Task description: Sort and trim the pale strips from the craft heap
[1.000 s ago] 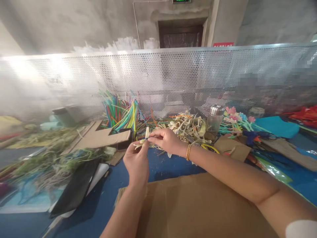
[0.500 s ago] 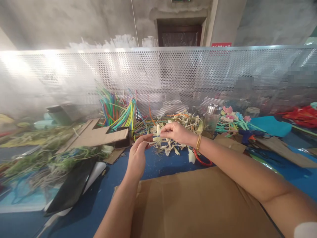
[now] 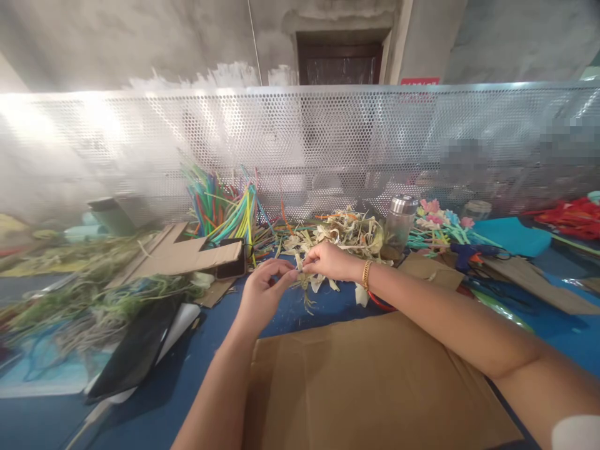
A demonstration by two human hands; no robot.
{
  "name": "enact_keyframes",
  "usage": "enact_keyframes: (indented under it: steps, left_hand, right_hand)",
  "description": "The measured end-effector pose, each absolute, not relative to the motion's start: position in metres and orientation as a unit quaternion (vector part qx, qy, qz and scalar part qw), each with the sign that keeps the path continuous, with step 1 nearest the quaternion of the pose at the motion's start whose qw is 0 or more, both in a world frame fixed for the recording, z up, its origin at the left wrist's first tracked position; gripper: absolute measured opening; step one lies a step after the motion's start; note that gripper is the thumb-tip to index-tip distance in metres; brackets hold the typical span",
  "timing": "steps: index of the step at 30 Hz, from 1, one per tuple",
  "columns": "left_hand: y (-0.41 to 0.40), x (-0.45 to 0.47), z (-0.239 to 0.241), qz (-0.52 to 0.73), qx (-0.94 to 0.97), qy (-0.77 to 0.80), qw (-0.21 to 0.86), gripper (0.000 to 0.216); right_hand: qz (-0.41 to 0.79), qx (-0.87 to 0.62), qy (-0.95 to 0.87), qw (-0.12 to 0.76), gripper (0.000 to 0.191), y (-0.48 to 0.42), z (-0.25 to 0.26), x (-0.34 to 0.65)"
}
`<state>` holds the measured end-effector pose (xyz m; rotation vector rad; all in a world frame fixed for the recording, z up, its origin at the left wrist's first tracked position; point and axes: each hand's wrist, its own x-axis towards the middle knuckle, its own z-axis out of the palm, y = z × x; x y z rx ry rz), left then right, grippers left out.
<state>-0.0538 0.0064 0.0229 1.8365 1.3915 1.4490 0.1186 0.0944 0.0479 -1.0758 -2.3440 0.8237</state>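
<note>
My left hand point(image 3: 266, 290) and my right hand point(image 3: 330, 261) meet in front of me above the blue table, both with thumb and fingers pinched. Between their fingertips is a small pale strip-like piece point(image 3: 299, 260), mostly covered by the fingers. Its exact kind cannot be made out. Just behind and below lies a heap of cream, dried, husk-like strips point(image 3: 354, 231). A thin greenish sprig point(image 3: 308, 301) shows under the fingertips; whether it is attached to the held piece is unclear.
A flat brown cardboard sheet point(image 3: 375, 381) lies nearest me. Left are colourful pipe cleaners point(image 3: 225, 209), cut cardboard point(image 3: 178, 259), a black phone-like slab point(image 3: 135, 356) and green strands point(image 3: 107, 294). Right are a glass jar point(image 3: 402, 219), pastel flowers point(image 3: 440, 219) and a glue gun point(image 3: 466, 255).
Both hands have dropped slightly and drawn closer, fingertips now touching. The pale piece that stood out between them is now largely covered by the fingers.
</note>
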Motion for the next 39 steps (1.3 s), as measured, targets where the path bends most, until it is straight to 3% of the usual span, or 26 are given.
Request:
enact_keyframes:
  steps: [4,10,20,26,31,33,36,39]
  left_hand:
    - [0.009,-0.047,0.018,0.500,0.644,0.492,0.307,0.027]
    - [0.016,-0.049,0.009,0.472,0.617,0.544,0.318,0.027]
    - [0.021,-0.050,-0.002,0.471,0.578,0.573,0.340,0.027]
    - [0.019,-0.049,-0.004,0.453,0.614,0.580,0.286,0.025]
    - [0.016,-0.046,0.003,0.478,0.582,0.556,0.351,0.026]
    - [0.016,-0.046,0.004,0.490,0.564,0.551,0.371,0.025]
    - [0.016,-0.044,0.002,0.494,0.556,0.556,0.370,0.022]
    - [0.016,-0.043,-0.004,0.498,0.554,0.556,0.369,0.017]
  right_hand:
    - [0.327,-0.397,-0.837,0.187,0.012,0.093,0.040,0.113]
    - [0.341,-0.403,-0.834,0.160,0.016,0.091,0.032,0.112]
    - [0.058,-0.334,-0.930,0.140,0.009,0.070,0.073,0.117]
    - [0.037,-0.252,-0.960,0.118,0.011,0.067,0.084,0.099]
    - [-0.032,-0.306,-0.918,0.250,0.007,0.075,0.081,0.106]
    - [-0.002,-0.352,-0.897,0.269,0.015,0.076,0.073,0.114]
    - [0.099,-0.398,-0.883,0.227,0.027,0.074,0.052,0.124]
    - [0.152,-0.383,-0.879,0.239,0.017,0.072,0.030,0.124]
